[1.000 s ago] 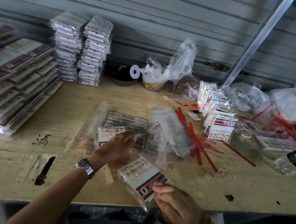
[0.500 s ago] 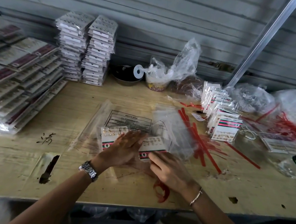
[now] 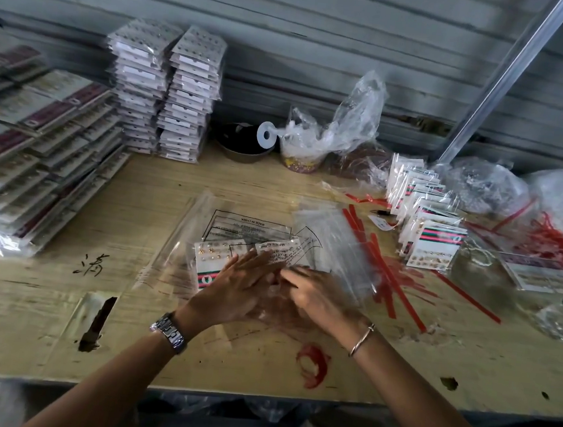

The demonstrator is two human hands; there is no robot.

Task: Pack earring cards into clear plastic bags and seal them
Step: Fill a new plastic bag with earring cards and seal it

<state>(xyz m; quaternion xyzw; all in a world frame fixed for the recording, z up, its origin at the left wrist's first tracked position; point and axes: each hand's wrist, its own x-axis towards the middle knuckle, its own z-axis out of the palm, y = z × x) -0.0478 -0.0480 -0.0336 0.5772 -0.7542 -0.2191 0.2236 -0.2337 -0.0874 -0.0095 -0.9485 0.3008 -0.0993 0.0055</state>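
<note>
a person's left hand (image 3: 242,288) lay flat, fingers straight and close together, pressing on a clear plastic bag (image 3: 238,223) with a printed warning panel, spread on the wooden worktable (image 3: 144,200). the right hand (image 3: 320,296) met it from the other side, fingers stretched nearly straight onto the same film, fingertips touching those of the left. an earring card (image 3: 212,258) with gold studs and a green-and-red stripe showed under the film just left of the left hand's fingers; whether it sat inside the bag or beneath it could not be told. a second white card (image 3: 280,249), blurred, lay just beyond the fingertips. a wristwatch (image 3: 169,331) sat on the left wrist and a thin bangle (image 3: 360,339) on the right.

right of the hands lay a loose pile of empty clear bags (image 3: 335,246), then scattered red strips (image 3: 387,275), and past those a leaning row of bagged cards (image 3: 425,210). far beyond the hands, two tall stacks of bagged cards (image 3: 164,92) stood against the wall, beside a dark bowl (image 3: 242,146) whose contents were not visible and a paper cup (image 3: 300,161) stuffed with crumpled clear plastic. well left of the hands, overlapping rows of wrapped cards (image 3: 40,128) covered the table. a red curl of strip (image 3: 314,361) lay near the right wrist.
</note>
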